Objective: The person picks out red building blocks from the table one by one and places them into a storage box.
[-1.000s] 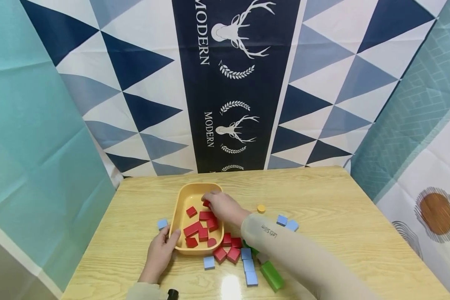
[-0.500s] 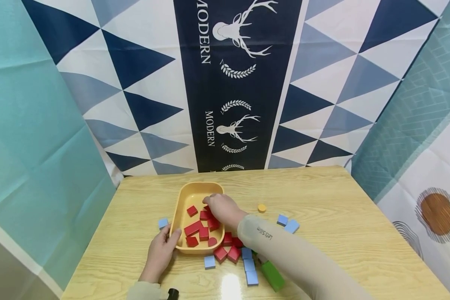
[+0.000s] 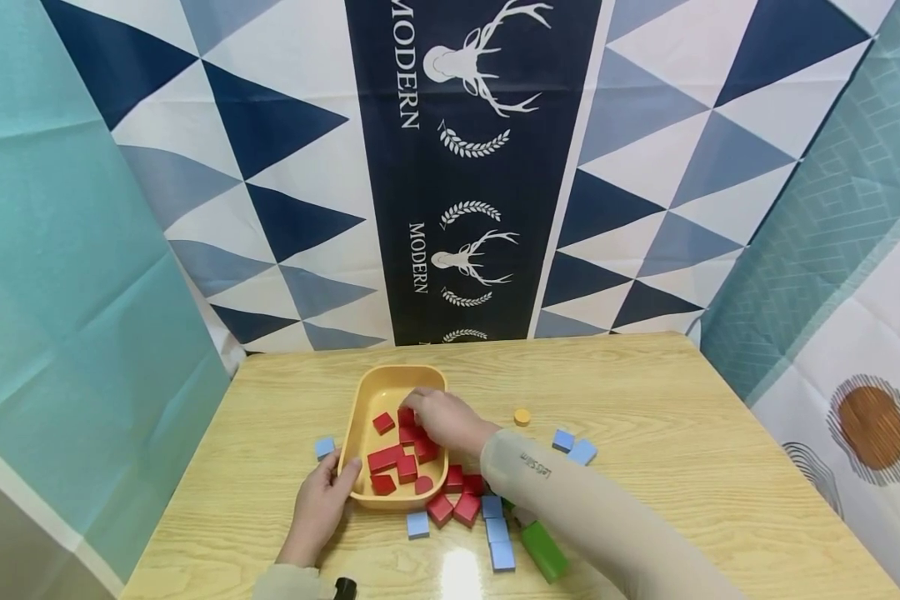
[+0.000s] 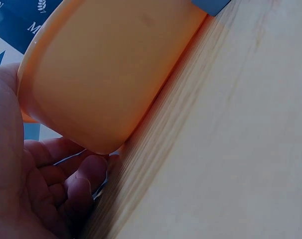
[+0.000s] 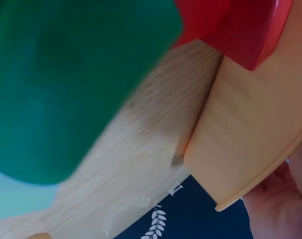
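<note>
A yellow tray [image 3: 366, 392] with several red blocks [image 3: 386, 457] in it stands on the table. My left hand [image 3: 322, 504] grips its near left corner, thumb over the rim; in the left wrist view the fingers [image 4: 78, 189] curl under the tray wall [image 4: 101, 74]. My right hand [image 3: 450, 418] reaches over the right rim and pinches a red block [image 3: 406, 417] inside the tray, beside the other red blocks. In the right wrist view part of the right hand [image 5: 283, 204] shows past the tray's rim [image 5: 250, 186]; its fingertips are hidden.
Outside the tray's near right corner lie several red blocks [image 3: 467, 509], a row of blue blocks [image 3: 498, 531] and a green block [image 3: 544, 552], partly under the right forearm. Other blue blocks [image 3: 417, 525] and a yellow disc [image 3: 522, 417] lie about the table [image 3: 630, 383].
My right hand has moved slightly down and back inside the tray, and the red block in its fingers now shows more fully. The left hand and the tray stay in place.
</note>
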{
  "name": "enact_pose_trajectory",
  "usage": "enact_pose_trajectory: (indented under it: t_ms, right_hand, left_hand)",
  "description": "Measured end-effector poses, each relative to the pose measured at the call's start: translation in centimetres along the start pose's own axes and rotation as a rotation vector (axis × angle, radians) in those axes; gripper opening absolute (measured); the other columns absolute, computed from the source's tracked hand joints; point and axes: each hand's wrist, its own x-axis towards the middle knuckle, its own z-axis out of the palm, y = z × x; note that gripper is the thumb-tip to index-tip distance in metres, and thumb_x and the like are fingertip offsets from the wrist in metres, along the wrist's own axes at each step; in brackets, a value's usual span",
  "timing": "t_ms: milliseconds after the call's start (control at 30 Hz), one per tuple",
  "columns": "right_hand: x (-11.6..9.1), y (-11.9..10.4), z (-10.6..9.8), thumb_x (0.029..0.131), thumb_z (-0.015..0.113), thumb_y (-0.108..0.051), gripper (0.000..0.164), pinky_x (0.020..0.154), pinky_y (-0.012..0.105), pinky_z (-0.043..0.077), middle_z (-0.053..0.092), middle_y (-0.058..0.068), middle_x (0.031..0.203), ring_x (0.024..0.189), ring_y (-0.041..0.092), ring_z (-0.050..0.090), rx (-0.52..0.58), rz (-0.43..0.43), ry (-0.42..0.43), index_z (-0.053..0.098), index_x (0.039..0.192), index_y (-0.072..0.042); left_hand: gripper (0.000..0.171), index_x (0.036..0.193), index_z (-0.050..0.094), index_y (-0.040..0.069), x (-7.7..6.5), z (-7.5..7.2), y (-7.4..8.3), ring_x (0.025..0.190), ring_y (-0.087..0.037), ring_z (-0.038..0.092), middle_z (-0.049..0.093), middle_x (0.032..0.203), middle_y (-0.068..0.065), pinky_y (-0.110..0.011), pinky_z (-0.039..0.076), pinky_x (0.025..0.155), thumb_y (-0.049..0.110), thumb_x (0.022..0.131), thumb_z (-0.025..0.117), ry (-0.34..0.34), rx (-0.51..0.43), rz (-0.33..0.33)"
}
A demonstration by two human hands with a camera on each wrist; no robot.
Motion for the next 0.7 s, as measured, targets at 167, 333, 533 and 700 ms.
enact_pose_trajectory:
  t_ms: [167, 333, 533, 700]
  right_hand:
    - [-1.6, 1.4, -1.8, 0.091, 0.068, -0.005, 0.026, 0.096, 0.037, 0.049, 0.065, 0.001, 0.109, 0.103, 0.016, 0.054, -0.054, -0.017, 0.198, 0.069, 0.116, -0.011]
    - [-5.6, 3.9, -3.8, 0.092, 0.07, -0.01, 0.015, 0.083, 0.036, 0.054, 0.07, 0.002, 0.1, 0.092, 0.014, 0.061, 0.046, 0.034, 0.215, 0.071, 0.106, -0.009]
    - [-11.0, 4.6, -4.0, 0.093, 0.07, -0.019, 0.014, 0.071, 0.031, 0.056, 0.068, -0.007, 0.092, 0.081, 0.004, 0.059, 0.209, 0.008, -0.013, 0.072, 0.103, -0.009]
    - [-12.8, 3.0, -2.8, 0.093, 0.07, -0.025, 0.008, 0.072, 0.03, 0.056, 0.067, -0.013, 0.093, 0.084, 0.002, 0.058, 0.188, -0.066, -0.021, 0.073, 0.098, -0.018]
  left_hand:
    - [0.055, 0.139, 0.053, 0.002, 0.1, 0.3, 0.4, 0.106, -0.023, 0.059, 0.061, 0.127, -0.019, -0.049, 0.051, 0.09, 0.04, 0.1, 0.057, -0.018, -0.013, 0.003]
    - [0.059, 0.141, 0.052, 0.001, 0.2, 0.3, 0.7, 0.107, -0.023, 0.056, 0.06, 0.128, -0.019, -0.049, 0.05, 0.092, 0.043, 0.1, 0.056, -0.018, 0.034, -0.007]
    - [0.057, 0.14, 0.052, 0.0, 0.0, 0.1, 0.7, 0.104, -0.023, 0.057, 0.06, 0.126, -0.02, -0.049, 0.05, 0.09, 0.041, 0.101, 0.056, -0.009, 0.035, -0.002]
    - [0.059, 0.141, 0.051, 0.0, -0.3, 0.2, 0.3, 0.109, -0.024, 0.057, 0.058, 0.13, -0.021, -0.049, 0.05, 0.092, 0.043, 0.101, 0.056, -0.004, 0.005, -0.019]
